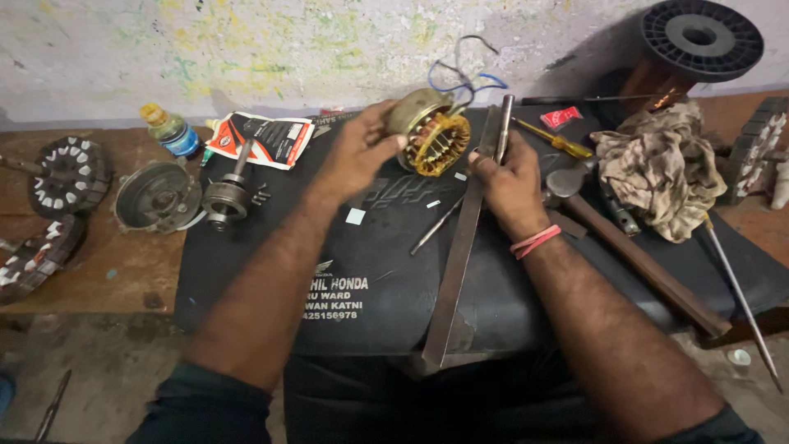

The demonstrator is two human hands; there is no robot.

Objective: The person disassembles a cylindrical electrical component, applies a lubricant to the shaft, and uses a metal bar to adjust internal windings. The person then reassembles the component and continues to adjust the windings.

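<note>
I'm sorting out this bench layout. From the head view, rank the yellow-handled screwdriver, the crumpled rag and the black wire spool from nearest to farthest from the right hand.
Measured from the right hand:
1. Yellow-handled screwdriver, just beyond and to the right of the hand.
2. Crumpled rag, farther right on the black mat.
3. Black wire spool, far right corner by the wall.

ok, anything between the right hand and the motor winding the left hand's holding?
Only the metal rod the right hand grips upright; it stands beside the motor winding in the left hand. Nothing else visible.
</note>
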